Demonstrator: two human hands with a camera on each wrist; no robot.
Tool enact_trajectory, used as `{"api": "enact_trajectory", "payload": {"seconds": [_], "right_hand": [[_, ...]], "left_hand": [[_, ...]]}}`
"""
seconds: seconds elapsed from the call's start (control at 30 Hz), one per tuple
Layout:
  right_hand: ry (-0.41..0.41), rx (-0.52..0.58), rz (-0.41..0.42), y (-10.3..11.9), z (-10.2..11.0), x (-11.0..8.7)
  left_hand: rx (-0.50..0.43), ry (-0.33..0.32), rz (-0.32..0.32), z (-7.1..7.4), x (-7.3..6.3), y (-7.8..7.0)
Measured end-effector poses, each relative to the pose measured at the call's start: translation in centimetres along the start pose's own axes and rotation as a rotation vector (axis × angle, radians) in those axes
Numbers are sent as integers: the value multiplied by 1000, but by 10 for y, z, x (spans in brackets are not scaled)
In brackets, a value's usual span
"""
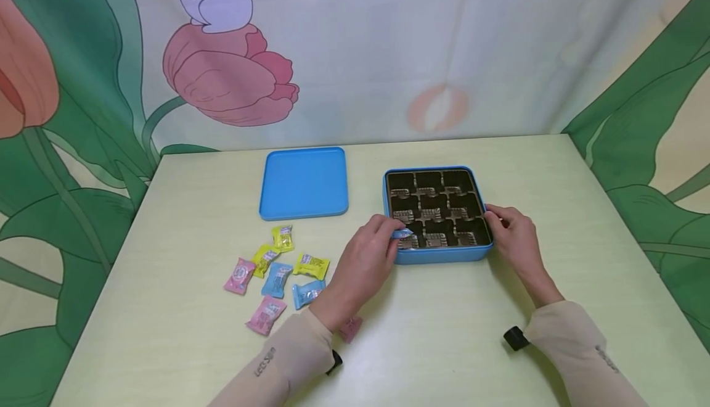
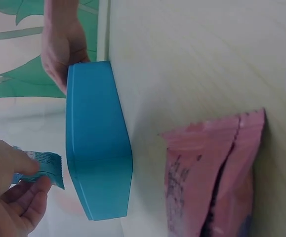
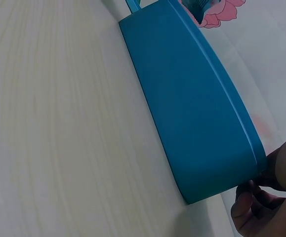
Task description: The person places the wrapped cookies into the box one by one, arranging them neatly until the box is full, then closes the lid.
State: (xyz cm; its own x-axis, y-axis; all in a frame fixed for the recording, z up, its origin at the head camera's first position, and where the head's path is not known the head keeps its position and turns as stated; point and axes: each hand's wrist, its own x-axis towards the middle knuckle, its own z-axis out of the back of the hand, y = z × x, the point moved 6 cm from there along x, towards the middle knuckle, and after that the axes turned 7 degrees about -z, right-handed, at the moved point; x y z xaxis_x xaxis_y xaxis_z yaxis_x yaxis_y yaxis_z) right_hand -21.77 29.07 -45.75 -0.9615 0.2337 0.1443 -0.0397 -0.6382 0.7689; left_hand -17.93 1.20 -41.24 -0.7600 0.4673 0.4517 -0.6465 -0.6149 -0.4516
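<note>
My left hand (image 1: 363, 265) pinches a blue candy packet (image 2: 46, 165) between thumb and fingers, above the front left compartment of the blue box (image 1: 444, 255). The box holds a dark tray (image 1: 437, 200) divided into several square compartments. At the box's right side, my right hand (image 1: 514, 237) grips the rim, thumb near the top edge and fingers curled against the outer wall. The right wrist view shows those curled fingers (image 3: 244, 210) at the box's corner. To the left lie yellow (image 1: 312, 266), blue (image 1: 276, 280) and pink (image 1: 266, 314) candy packets.
A flat blue lid (image 1: 304, 184) lies at the back of the pale table (image 1: 432, 345), left of the box. One pink packet (image 1: 350, 329) is partly hidden beneath my left forearm. A printed curtain (image 1: 360, 55) hangs behind the table.
</note>
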Motion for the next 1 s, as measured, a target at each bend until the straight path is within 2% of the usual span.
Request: {"api": "enact_trajectory", "payload": {"seconds": [0.23, 0.33, 0.67, 1.0], "right_hand": [[7, -2, -1, 0, -2, 0], [14, 6, -5, 0, -3, 0], [-6, 6, -3, 0, 0, -1], [-14, 28, -2, 1, 0, -1]], "left_hand": [[169, -32, -104, -9, 2, -7], [214, -44, -129, -12, 3, -9], [220, -58, -226, -21, 2, -11], [269, -39, -229, -26, 3, -10]]}}
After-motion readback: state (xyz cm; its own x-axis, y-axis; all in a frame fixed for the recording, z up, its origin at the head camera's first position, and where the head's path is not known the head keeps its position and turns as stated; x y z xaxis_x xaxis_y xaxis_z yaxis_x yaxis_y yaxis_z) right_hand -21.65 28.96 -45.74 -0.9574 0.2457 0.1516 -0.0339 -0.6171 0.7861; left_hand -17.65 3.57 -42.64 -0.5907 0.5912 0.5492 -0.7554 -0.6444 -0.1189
